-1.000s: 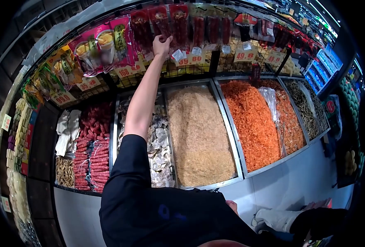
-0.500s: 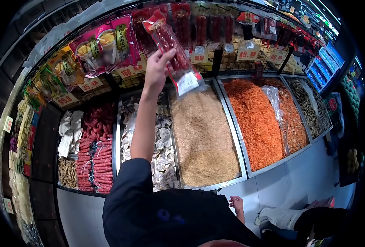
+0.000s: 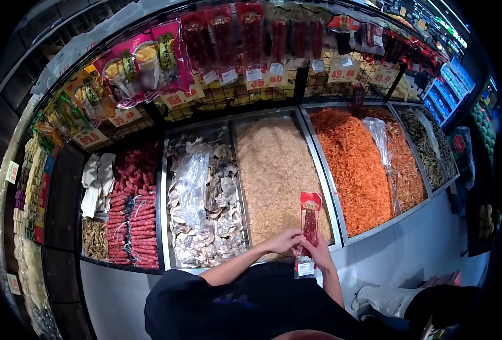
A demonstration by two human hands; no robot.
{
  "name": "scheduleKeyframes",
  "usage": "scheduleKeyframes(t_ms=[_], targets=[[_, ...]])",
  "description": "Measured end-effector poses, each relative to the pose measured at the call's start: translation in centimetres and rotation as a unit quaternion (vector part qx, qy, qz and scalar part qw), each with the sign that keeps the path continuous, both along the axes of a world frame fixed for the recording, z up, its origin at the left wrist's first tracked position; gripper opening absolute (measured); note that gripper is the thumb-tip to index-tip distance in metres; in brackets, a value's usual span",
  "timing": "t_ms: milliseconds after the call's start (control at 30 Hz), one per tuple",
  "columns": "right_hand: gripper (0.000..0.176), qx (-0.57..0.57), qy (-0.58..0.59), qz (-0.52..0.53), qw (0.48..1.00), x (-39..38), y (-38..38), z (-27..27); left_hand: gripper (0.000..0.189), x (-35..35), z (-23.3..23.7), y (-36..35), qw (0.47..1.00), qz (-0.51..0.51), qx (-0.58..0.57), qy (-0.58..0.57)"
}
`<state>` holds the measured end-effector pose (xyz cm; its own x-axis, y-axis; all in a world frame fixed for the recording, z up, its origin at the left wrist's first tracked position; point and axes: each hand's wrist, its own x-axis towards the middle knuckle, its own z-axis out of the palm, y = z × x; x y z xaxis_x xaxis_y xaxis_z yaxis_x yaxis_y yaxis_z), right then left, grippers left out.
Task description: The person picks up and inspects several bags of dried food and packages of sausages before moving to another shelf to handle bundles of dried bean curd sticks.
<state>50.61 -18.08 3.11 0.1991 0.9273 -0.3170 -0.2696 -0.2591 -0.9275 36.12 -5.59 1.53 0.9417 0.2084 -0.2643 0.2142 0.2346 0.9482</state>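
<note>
A red-topped clear packet of dark red sausages (image 3: 310, 224) stands nearly upright in front of my chest, its white label at the bottom. My right hand (image 3: 319, 254) is closed around the packet's lower half from the right. From the left, my left hand (image 3: 285, 241) pinches the packet's edge, its fingers partly hidden. Both hands are close together over the front edge of the bin of pale tan dried goods (image 3: 279, 170).
Bins of orange dried goods (image 3: 350, 175), whitish dried pieces (image 3: 225, 195) and red sausages (image 3: 140, 226) line the counter. Sausage packets (image 3: 251, 37) and pink bags (image 3: 149, 59) hang along the rack. A person's pale-trousered leg (image 3: 390, 300) is at lower right.
My left hand has come down from the rack to my chest with the packet. My right hand has risen and closed on it. The packet now appears with its label towards me.
</note>
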Motion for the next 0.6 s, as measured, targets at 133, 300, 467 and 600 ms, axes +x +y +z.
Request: scheduleKeyframes(t_ms=[133,300,467,600], targets=[[0.025,-0.005,0.098,-0.073,0.993,-1.0,0.4,0.7,0.035,-0.1,1.4,3.9,0.969,0.037,0.245,0.005],[0.026,-0.015,0.032,-0.130,0.991,1.0,-0.9,-0.4,0.037,-0.2,9.6,20.1,0.864,0.281,0.410,0.075],[0.022,-0.003,-0.004,-0.180,0.984,1.9,-2.6,-0.2,0.053,-0.1,20.4,34.4,0.637,0.558,0.531,-0.039],[0.021,0.011,-0.020,-0.223,0.975,1.6,-4.2,-1.0,0.063,0.9,23.6,41.1,0.589,0.622,0.516,0.008]])
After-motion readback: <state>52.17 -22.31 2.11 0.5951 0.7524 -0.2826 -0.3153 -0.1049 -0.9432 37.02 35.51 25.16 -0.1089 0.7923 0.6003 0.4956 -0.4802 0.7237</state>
